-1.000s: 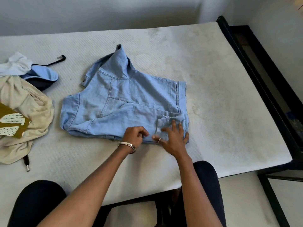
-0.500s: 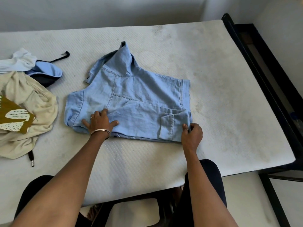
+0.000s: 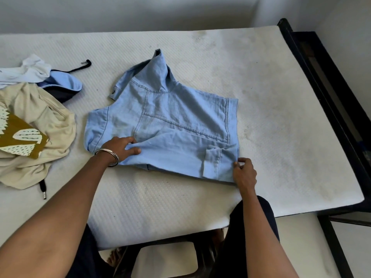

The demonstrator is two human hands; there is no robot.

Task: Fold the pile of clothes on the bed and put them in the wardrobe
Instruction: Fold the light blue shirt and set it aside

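Both hands have parted along the denim jacket [image 3: 170,125]: left hand [image 3: 118,147] grasps its fold, right hand [image 3: 244,171] pinches the four-o'clock corner; folding continues.

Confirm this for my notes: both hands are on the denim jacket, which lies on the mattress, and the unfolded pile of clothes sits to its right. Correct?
Not quite. The head view shows the pile to the left of the denim jacket, not the right. The rest holds: the left hand and right hand are both on the jacket, which lies on the mattress.

white mattress [image 3: 271,97], denim jacket [image 3: 170,121], clothes pile [image 3: 40,117]
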